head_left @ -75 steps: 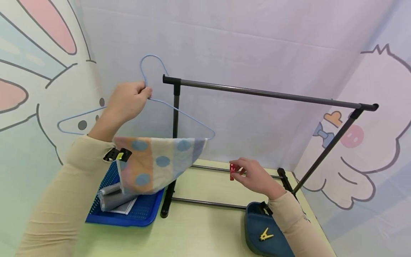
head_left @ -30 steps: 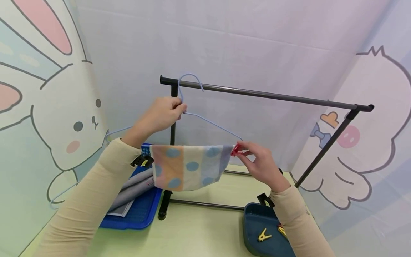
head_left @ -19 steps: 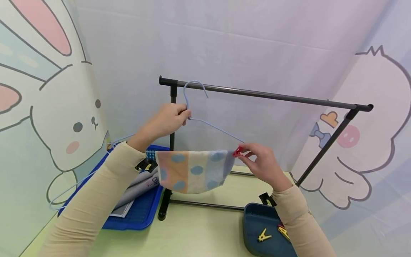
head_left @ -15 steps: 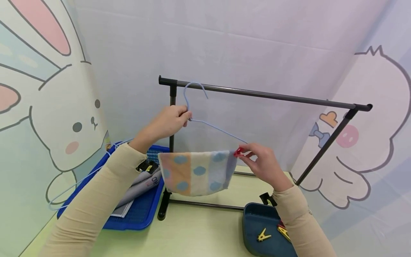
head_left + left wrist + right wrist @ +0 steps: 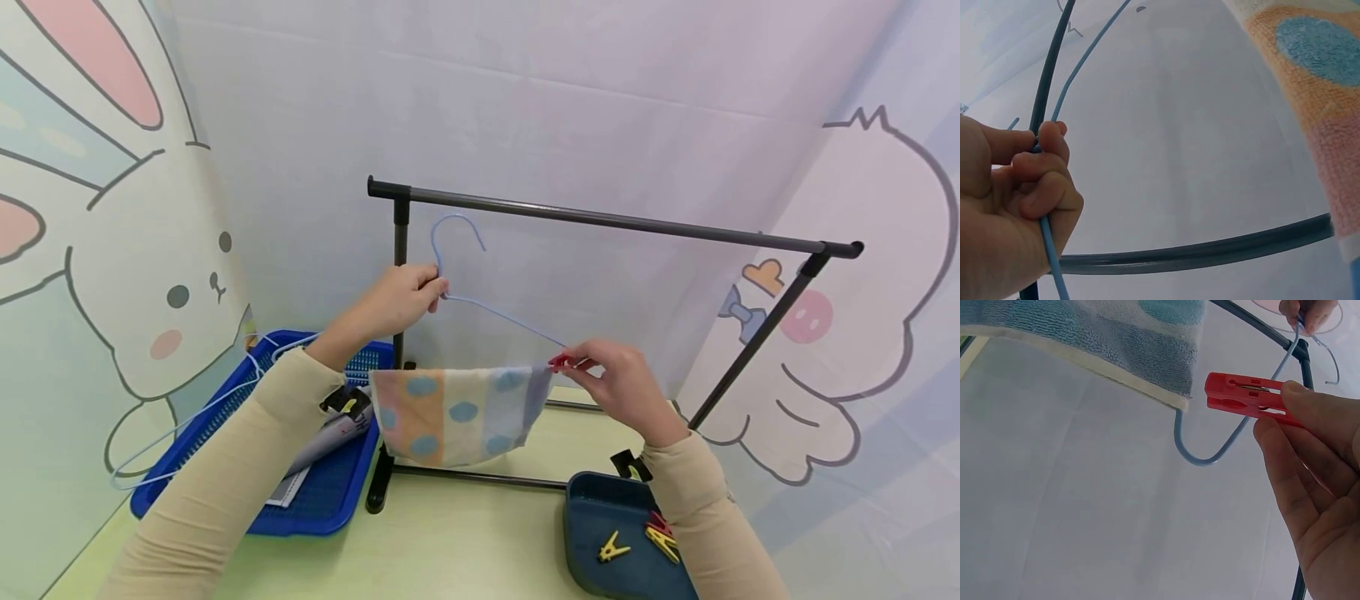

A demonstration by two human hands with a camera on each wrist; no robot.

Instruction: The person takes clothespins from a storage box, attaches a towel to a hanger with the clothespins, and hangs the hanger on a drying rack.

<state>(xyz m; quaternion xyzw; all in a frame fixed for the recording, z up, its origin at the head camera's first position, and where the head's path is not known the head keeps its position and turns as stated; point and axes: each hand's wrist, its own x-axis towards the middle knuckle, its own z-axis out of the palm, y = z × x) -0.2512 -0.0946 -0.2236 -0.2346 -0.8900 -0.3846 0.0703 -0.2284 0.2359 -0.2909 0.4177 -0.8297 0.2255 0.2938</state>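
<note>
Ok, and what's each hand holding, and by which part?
The left hand holds the hanger by its neck, just below the hook. The right hand pinches the red clothespin by the end farther from the towel.

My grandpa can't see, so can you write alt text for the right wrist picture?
A person's right grip pinches a red clothespin beside the corner of a spotted towel on a blue hanger. At top right, the left grip holds the hanger near its hook.
</note>
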